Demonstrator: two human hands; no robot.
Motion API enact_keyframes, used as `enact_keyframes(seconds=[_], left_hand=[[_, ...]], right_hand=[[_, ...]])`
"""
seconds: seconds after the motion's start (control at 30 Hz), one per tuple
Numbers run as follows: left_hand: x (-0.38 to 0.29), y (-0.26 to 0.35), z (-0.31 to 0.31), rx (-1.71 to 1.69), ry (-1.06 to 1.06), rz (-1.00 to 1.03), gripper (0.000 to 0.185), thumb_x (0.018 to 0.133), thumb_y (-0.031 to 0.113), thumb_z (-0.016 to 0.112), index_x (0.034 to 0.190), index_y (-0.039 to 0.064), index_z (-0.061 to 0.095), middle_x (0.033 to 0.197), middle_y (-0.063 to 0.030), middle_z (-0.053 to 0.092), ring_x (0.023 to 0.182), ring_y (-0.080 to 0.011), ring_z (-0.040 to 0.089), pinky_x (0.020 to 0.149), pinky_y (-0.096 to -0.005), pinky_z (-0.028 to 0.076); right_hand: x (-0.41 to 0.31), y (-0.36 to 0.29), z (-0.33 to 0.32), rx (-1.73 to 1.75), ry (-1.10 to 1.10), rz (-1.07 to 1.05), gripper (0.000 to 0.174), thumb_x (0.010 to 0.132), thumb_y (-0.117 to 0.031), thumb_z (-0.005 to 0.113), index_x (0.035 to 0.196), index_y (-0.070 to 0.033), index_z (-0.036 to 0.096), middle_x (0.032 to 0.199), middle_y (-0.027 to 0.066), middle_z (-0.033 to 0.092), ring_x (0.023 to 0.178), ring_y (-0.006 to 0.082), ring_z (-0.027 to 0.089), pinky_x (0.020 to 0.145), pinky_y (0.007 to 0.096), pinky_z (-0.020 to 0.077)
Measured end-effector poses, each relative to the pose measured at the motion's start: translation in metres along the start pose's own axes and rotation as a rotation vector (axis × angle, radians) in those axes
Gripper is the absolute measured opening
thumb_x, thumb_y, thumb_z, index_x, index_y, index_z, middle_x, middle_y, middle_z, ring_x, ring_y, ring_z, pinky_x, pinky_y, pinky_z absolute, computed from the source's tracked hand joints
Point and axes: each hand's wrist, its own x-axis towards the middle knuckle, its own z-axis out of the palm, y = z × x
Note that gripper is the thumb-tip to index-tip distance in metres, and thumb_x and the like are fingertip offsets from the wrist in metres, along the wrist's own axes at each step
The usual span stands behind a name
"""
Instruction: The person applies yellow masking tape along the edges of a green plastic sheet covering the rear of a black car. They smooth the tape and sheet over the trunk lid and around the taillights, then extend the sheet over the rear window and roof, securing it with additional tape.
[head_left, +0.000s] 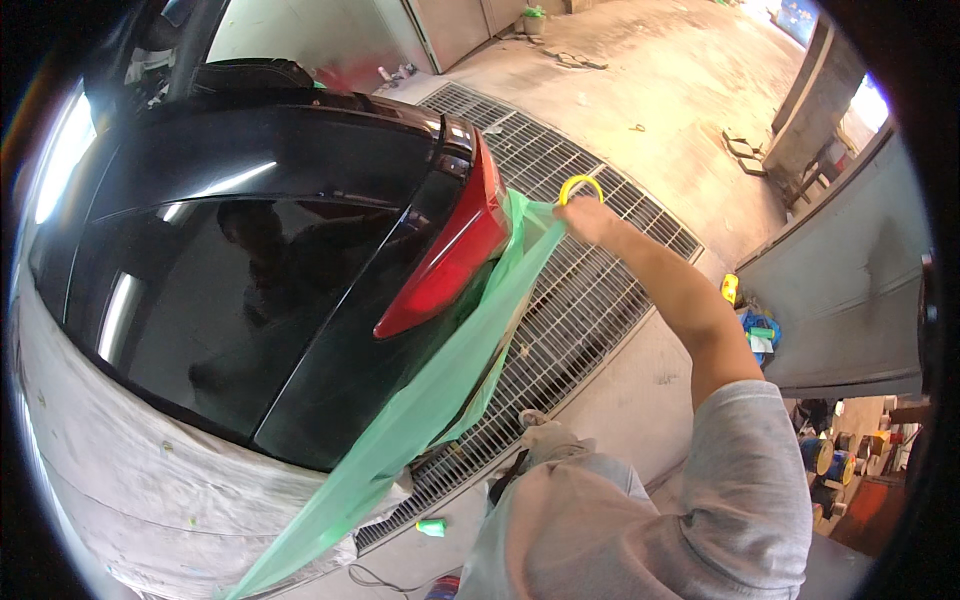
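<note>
My right hand (589, 219), at the end of an outstretched arm, grips the gathered upper end of a green masking film (420, 409). A yellow ring-shaped roll, likely masking tape (582, 180), is at the same hand, partly hidden by the fingers. From there the film runs in a long band down to the lower left, along the side of a glossy black car. Near its upper end it touches the outer edge of the red tail light (457, 262). The black tailgate (217, 300) mirrors a person and ceiling lights. My left hand is out of view.
Whitish sheeting (150, 457) covers the car's lower part. A metal floor grate (577, 300) runs beside the car. A small green roll (431, 527) and a cable (375, 576) lie on the floor. Tins (825, 457) stand at right, by a grey panel (847, 277).
</note>
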Motion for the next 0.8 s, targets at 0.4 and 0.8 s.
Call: enact_keyframes(seconds=[0.4,0.8], left_hand=[[0.043,-0.047,0.02,-0.13,-0.02,-0.137,0.049,0.112,0.038,0.05,0.1,-0.008,0.061,0.089,-0.0264,0.062,0.076,-0.0408,0.06,0.069,-0.0502,0.05],[0.063,-0.024,0.003,-0.178,-0.007,-0.025,0.042,0.111,0.033,0.056,0.096,-0.006,0.058,0.083,-0.0208,0.059,0.074,-0.0341,0.057,0.071,-0.0458,0.05]], right_hand=[[0.074,-0.011,-0.118,0.294,0.317,-0.217,0.023,0.08,-0.014,0.087,0.09,-0.004,0.068,0.084,0.0198,0.07,0.087,0.0402,0.069,0.075,0.0487,0.0522],[0.089,0.014,-0.166,0.395,0.551,-0.194,0.02,0.081,-0.012,0.083,0.095,-0.004,0.071,0.087,0.0181,0.071,0.087,0.0362,0.069,0.077,0.046,0.0527]])
